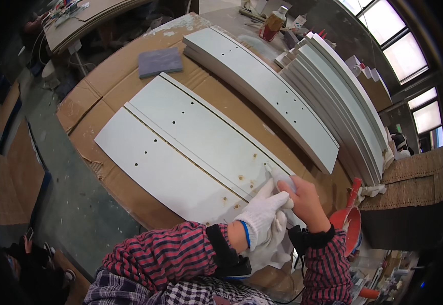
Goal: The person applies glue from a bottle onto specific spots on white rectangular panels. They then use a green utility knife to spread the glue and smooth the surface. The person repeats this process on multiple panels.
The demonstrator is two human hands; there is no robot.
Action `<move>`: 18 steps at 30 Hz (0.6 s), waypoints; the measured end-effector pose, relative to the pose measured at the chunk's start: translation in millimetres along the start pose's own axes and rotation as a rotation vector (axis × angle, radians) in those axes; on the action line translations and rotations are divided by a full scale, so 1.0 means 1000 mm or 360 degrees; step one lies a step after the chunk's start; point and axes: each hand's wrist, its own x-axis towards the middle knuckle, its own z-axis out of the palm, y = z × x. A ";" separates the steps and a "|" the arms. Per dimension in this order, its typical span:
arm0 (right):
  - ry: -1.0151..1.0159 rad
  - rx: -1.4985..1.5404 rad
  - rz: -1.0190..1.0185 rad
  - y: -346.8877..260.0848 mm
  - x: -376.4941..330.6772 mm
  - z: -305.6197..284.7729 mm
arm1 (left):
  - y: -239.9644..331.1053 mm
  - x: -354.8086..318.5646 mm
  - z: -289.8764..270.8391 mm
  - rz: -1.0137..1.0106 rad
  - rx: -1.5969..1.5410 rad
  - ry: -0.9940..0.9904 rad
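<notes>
My right hand (307, 202), bare, is closed around a whitish squeeze bottle (284, 179), mostly covered by the fingers. Its narrow tip points down at a hole in the near white panel (180, 147). My left hand (263, 212), in a white knitted glove with a blue cuff, lies against the right hand. Its index finger reaches forward and the others curl; what they hold, if anything, is hidden. White fabric hangs below it. Two grooved panels lie side by side; their far holes are dark, the near ones yellowish.
A stack of curved white panels (262, 86) lies beyond, with more panels (338, 101) stacked upright at right. A grey block (160, 62) rests on the cardboard (114, 76). A red bowl (352, 231) stands right of my right arm. A bottle (274, 24) stands at the back.
</notes>
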 end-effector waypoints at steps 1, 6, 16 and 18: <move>-0.0008 -0.0008 0.0015 -0.001 0.001 0.001 | 0.000 0.000 -0.001 0.0001 -0.0005 0.0010; -0.0069 -0.0039 0.0093 -0.004 0.004 0.001 | 0.001 0.001 -0.002 0.0021 -0.0007 0.0020; -0.0068 -0.0054 0.0095 -0.004 0.007 0.001 | 0.001 0.004 -0.002 0.0022 0.0052 0.0052; -0.0082 -0.0060 0.0105 -0.003 0.007 0.001 | 0.003 0.004 -0.002 0.0025 0.0081 0.0030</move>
